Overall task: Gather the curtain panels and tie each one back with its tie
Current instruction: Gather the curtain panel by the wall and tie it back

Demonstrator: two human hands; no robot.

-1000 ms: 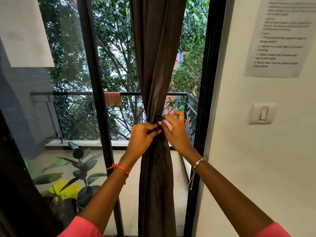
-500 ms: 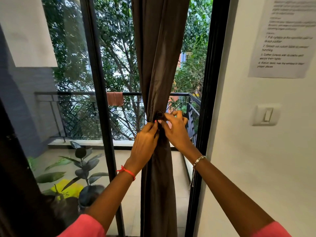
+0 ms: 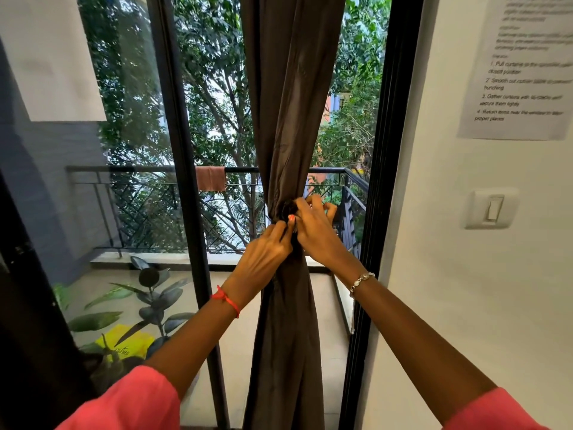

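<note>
A dark brown curtain panel [image 3: 290,97] hangs in front of the glass door, bunched into a narrow waist at mid height. A dark tie [image 3: 287,209] wraps that waist and forms a small knot. My left hand [image 3: 263,256] pinches a strand of the tie just below the knot. My right hand [image 3: 313,228] grips the tie at the knot from the right, fingers curled around the gathered fabric. Much of the tie is hidden by my fingers.
A black door frame [image 3: 381,181] stands right of the curtain, with a white wall, a light switch [image 3: 491,207] and a paper notice [image 3: 527,66]. A black mullion [image 3: 186,197] is to the left. Outside are a balcony railing [image 3: 139,193] and a potted plant [image 3: 145,308].
Both hands have stayed at the knot. My left fingers shifted from beside the knot to just under it, and my right hand closed in tighter over it.
</note>
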